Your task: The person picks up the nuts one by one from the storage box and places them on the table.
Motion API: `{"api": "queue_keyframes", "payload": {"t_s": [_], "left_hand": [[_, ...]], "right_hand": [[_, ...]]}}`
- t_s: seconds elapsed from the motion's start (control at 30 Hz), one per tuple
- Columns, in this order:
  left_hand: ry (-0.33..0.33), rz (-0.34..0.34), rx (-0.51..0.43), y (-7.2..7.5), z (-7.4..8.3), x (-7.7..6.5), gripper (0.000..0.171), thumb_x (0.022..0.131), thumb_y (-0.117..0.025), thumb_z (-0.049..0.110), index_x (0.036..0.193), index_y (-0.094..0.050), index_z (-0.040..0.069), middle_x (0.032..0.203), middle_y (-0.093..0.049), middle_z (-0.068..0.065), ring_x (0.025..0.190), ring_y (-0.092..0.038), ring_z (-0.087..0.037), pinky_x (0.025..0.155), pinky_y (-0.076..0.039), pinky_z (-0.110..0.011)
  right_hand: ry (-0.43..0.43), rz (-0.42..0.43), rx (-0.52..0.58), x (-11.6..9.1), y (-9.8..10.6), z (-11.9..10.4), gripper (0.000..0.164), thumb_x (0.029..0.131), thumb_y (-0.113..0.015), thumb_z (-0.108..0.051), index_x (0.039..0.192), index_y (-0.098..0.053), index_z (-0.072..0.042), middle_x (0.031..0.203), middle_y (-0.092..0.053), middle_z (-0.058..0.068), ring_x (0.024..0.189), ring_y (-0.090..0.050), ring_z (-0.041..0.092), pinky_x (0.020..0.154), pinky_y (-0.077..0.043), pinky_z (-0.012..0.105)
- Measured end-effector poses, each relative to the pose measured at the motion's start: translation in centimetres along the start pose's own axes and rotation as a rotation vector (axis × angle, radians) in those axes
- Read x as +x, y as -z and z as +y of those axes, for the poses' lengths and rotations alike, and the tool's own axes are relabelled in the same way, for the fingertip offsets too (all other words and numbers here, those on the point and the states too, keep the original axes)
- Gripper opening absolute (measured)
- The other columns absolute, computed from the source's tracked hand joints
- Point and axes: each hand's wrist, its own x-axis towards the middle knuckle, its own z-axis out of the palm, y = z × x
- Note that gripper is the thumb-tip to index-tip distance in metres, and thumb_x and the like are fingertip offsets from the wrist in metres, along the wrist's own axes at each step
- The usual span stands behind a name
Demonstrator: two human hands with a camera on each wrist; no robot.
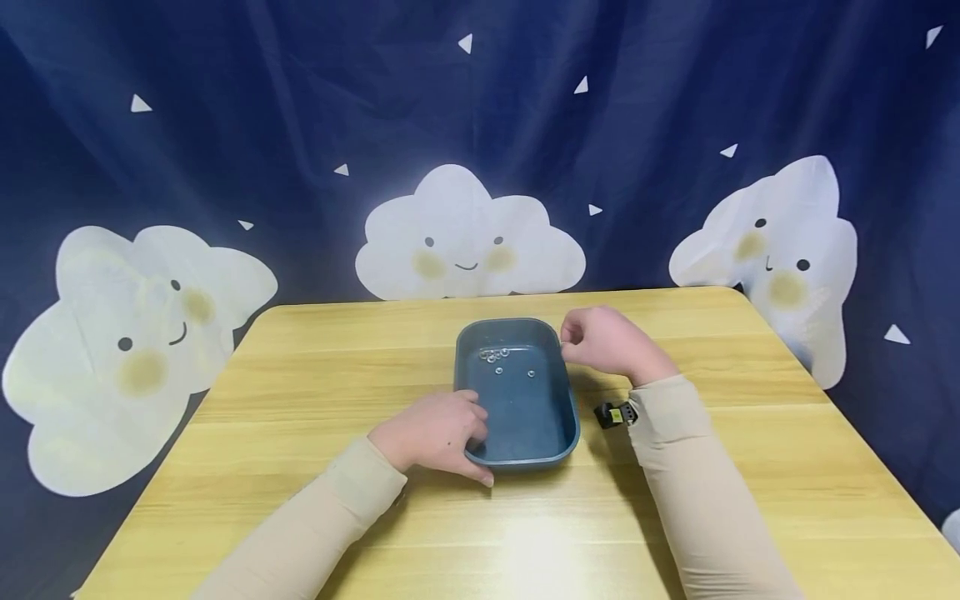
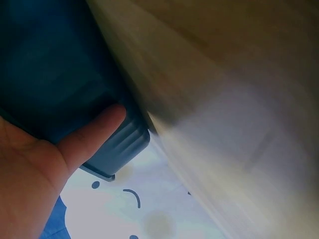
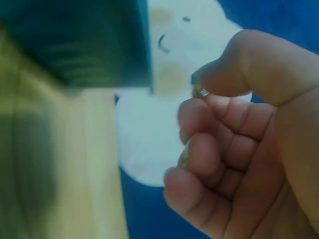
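A dark blue-grey rectangular tray (image 1: 525, 421) stands on the wooden table, holding several small shiny ring-like metal pieces (image 1: 492, 359), mostly grouped toward its far left. My left hand (image 1: 435, 429) grips the near left corner, fingers curled over the rim and thumb (image 2: 97, 134) along the outer wall. Just beside the far right rim is my right hand (image 1: 609, 343). In the right wrist view its thumb and index finger pinch a small shiny metal piece (image 3: 201, 92), mostly hidden by the fingertips. The other fingers curl toward the palm.
The light wooden table (image 1: 315, 358) extends on both sides of the tray. Behind it hangs a dark blue curtain (image 1: 300, 125) with white smiling clouds. A small black device (image 1: 615, 415) is strapped at the right wrist.
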Motion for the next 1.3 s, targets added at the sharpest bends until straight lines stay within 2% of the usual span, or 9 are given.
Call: {"api": "queue_keyframes", "payload": {"t_s": [0.1, 0.23, 0.33, 0.43, 0.9, 1.1, 1.3], "left_hand": [[-0.003, -0.001, 0.005, 0.0, 0.0, 0.0, 0.053, 0.076, -0.070, 0.074, 0.063, -0.054, 0.026, 0.068, -0.041, 0.015, 0.073, -0.036, -0.012, 0.060, -0.032, -0.023], [-0.007, -0.001, 0.001, 0.0, 0.0, 0.0, 0.053, 0.076, -0.070, 0.074, 0.063, -0.054, 0.025, 0.068, -0.040, 0.015, 0.073, -0.036, -0.012, 0.061, -0.031, -0.023], [-0.010, 0.000, -0.004, 0.0, 0.1, 0.0, 0.053, 0.076, -0.070, 0.074, 0.063, -0.054, 0.026, 0.068, -0.040, 0.015, 0.073, -0.036, -0.012, 0.062, -0.031, -0.023], [-0.011, -0.002, -0.003, 0.1, 0.1, 0.1, 0.053, 0.076, -0.070, 0.074, 0.063, -0.054, 0.026, 0.068, -0.040, 0.015, 0.072, -0.036, -0.012, 0.061, -0.031, -0.023], [-0.019, 0.001, -0.009, 0.3, 0.2, 0.1, 0.053, 0.077, -0.071, 0.072, 0.063, -0.053, 0.024, 0.067, -0.039, 0.014, 0.072, -0.035, -0.013, 0.065, -0.031, -0.024], [-0.023, -0.005, -0.016, 0.4, 0.1, 0.0, 0.053, 0.077, -0.070, 0.072, 0.062, -0.053, 0.025, 0.068, -0.040, 0.015, 0.073, -0.035, -0.012, 0.067, -0.032, -0.024], [-0.027, 0.003, -0.010, 0.3, 0.1, 0.1, 0.054, 0.077, -0.070, 0.073, 0.061, -0.052, 0.025, 0.067, -0.040, 0.014, 0.072, -0.037, -0.012, 0.064, -0.032, -0.023]], "right_hand": [[-0.041, -0.031, 0.010, -0.4, -0.3, 1.6, 0.004, 0.077, -0.065, -0.012, 0.074, -0.063, -0.015, 0.063, -0.055, -0.006, 0.064, -0.052, 0.017, 0.063, -0.042, 0.035], [-0.091, -0.125, -0.025, -1.0, -0.9, 3.6, 0.007, 0.078, -0.063, -0.010, 0.073, -0.063, -0.015, 0.063, -0.054, -0.006, 0.065, -0.051, 0.017, 0.065, -0.040, 0.034], [-0.108, -0.187, -0.044, -1.4, -1.3, 4.8, 0.011, 0.081, -0.061, -0.009, 0.073, -0.063, -0.015, 0.065, -0.055, -0.006, 0.066, -0.051, 0.016, 0.066, -0.040, 0.033], [-0.122, -0.210, -0.040, -1.6, -1.6, 5.3, 0.012, 0.082, -0.060, -0.007, 0.073, -0.064, -0.015, 0.068, -0.056, -0.005, 0.066, -0.050, 0.016, 0.066, -0.039, 0.033], [-0.188, -0.242, -0.050, -1.0, -3.0, 5.5, 0.012, 0.083, -0.061, -0.006, 0.075, -0.064, -0.015, 0.072, -0.058, -0.002, 0.067, -0.051, 0.018, 0.066, -0.040, 0.034], [-0.179, -0.241, -0.072, -0.9, -3.1, 5.2, 0.007, 0.083, -0.063, -0.008, 0.081, -0.067, -0.013, 0.079, -0.062, -0.001, 0.073, -0.055, 0.020, 0.070, -0.043, 0.036], [-0.193, -0.239, -0.065, -1.1, -2.7, 5.0, 0.005, 0.086, -0.067, -0.013, 0.089, -0.070, -0.012, 0.085, -0.065, 0.000, 0.078, -0.056, 0.022, 0.074, -0.046, 0.039]]}}
